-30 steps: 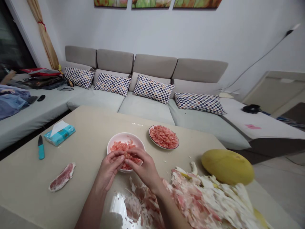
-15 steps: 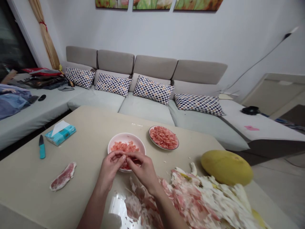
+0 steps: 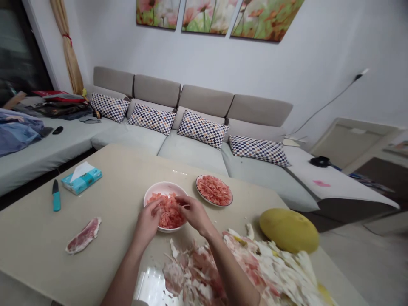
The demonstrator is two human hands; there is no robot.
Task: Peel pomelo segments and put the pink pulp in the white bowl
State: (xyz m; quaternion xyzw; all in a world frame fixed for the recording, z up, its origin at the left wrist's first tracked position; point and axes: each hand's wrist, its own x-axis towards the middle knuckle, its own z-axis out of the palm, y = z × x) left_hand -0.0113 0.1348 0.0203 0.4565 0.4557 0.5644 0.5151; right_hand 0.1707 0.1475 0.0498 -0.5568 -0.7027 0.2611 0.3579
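Observation:
Over the left side of a white bowl (image 3: 148, 193) my left hand (image 3: 149, 219) is open, its fingers slightly bent and apart. Loose pink pomelo flesh (image 3: 170, 216) fills much of the bowl. My right hand (image 3: 195, 216) is over the bowl's right side, fingers curled, with a thin pale sliver showing at the fingertips; what they grip is too small to make out. Behind the bowl, to the right, stands a dark-rimmed plate (image 3: 232, 199) heaped with more pink flesh. A pile of torn peel and membrane (image 3: 251, 267) lies below and right of my right hand.
A whole yellow-green pomelo (image 3: 288, 229) sits at the table's right side. To the left lie a pomelo segment (image 3: 84, 236) in its skin, a teal-handled knife (image 3: 56, 199) and a tissue pack (image 3: 84, 182). Beyond the table (image 3: 124, 170) runs a long sofa (image 3: 200, 151) with patterned cushions.
My hands, joined at the fingertips over the bowl before, have come apart to its left and right sides. The camera view has shifted, with more of the wall pictures showing.

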